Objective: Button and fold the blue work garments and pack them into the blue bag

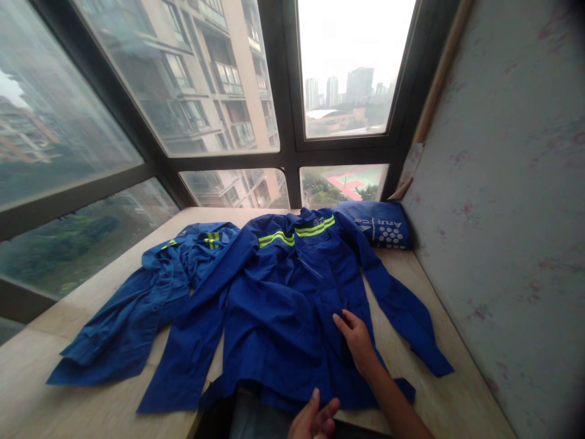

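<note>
Blue jacket point(292, 305) spread at centre, right hand point(356, 335) on its front, grip I cannot tell, left hand point(315, 419) at bottom, fingers apart, printed package point(384, 227) right of centre, contents hidden

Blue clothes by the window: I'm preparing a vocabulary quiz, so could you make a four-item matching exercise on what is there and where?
1. Spread-out jacket
2. Crumpled garment
3. White-printed bundle
4. Right hand

A. At the back, beside the patterned wall
B. At the front of a garment, below its stripes
C. In the middle, both sleeves out to the sides
D. Left of the other garment

Pairs: 1-C, 2-D, 3-A, 4-B
</note>
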Action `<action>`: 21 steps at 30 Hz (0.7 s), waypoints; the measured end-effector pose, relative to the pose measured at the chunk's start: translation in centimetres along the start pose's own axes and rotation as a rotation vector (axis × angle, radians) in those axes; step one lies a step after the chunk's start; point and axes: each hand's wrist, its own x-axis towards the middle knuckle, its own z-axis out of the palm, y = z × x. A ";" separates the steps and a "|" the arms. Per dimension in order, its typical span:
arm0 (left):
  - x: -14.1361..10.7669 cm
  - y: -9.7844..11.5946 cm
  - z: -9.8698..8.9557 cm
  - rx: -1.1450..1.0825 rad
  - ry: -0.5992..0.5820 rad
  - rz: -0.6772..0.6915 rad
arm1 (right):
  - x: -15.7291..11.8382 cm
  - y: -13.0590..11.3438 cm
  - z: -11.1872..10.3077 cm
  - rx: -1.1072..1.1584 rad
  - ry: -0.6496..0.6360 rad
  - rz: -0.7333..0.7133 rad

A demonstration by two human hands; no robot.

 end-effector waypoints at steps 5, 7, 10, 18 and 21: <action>0.5 0.6 2.2 -0.025 0.136 -0.048 | -0.1 -0.2 0.1 -0.006 0.015 -0.024; 0.5 0.6 3.0 0.017 0.180 -0.011 | -0.1 -0.1 0.2 -0.017 0.017 -0.036; 0.6 0.6 3.3 0.180 0.171 0.204 | -0.1 -0.1 0.2 -0.059 0.028 -0.067; -1.7 6.6 2.9 1.040 0.278 1.286 | -2.6 -3.9 0.5 -0.529 -0.067 -0.455; -1.6 7.7 3.8 1.170 0.265 1.393 | -3.9 -4.5 1.6 -0.601 -0.152 -0.567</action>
